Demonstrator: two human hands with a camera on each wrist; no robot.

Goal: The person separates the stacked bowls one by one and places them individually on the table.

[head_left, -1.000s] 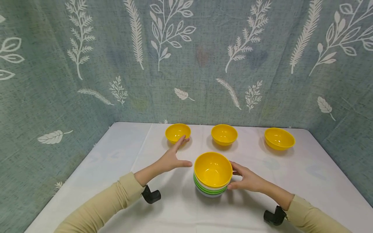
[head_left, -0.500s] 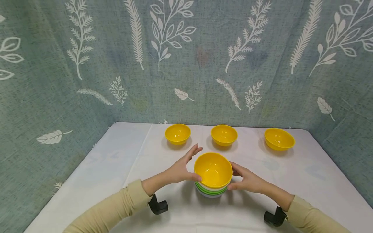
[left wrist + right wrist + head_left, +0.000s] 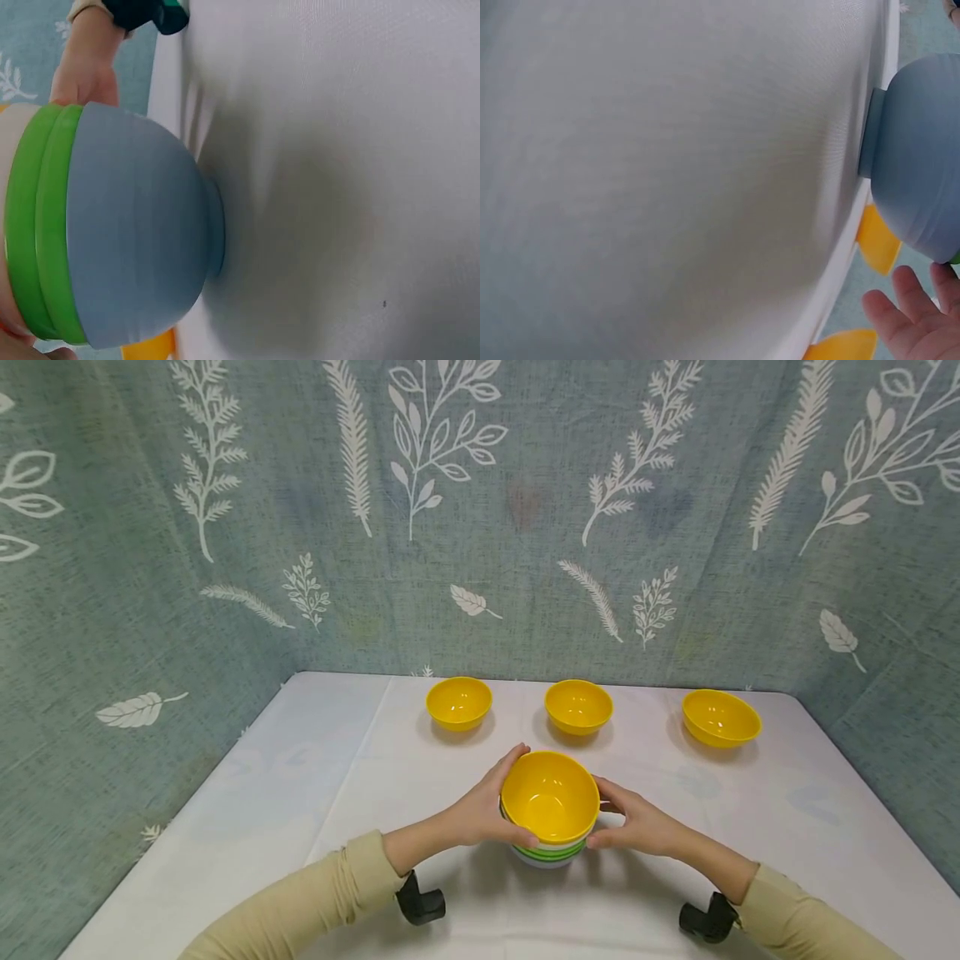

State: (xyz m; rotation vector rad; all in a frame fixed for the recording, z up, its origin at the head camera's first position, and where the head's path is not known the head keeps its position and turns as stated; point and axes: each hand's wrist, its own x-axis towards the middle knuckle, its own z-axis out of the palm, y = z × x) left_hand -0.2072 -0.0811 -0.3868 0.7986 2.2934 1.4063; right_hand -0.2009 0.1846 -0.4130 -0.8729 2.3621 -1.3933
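Observation:
A stack of nested bowls stands on the white cloth, with a yellow bowl (image 3: 550,797) on top. Beneath it show a white rim, two green bowls (image 3: 54,225) and a blue-grey bowl (image 3: 139,225) at the bottom, its foot at the cloth. My left hand (image 3: 483,810) grips the stack's left side, thumb across the front near the yellow rim and fingers round the back. From the right, my right hand (image 3: 637,822) holds the stack, thumb at the front and fingers behind. The right wrist view shows its fingers (image 3: 911,304) beside the bowls.
Three single yellow bowls line the back of the table: one at the left (image 3: 459,703), one in the middle (image 3: 578,707) and one at the right (image 3: 721,718). Behind them hangs a green leaf-patterned curtain (image 3: 480,527). White cloth (image 3: 420,927) covers the table.
My left hand has come in from the left, fingers spread at first, and now grips the stack. The right hand and the bowls have stayed in place.

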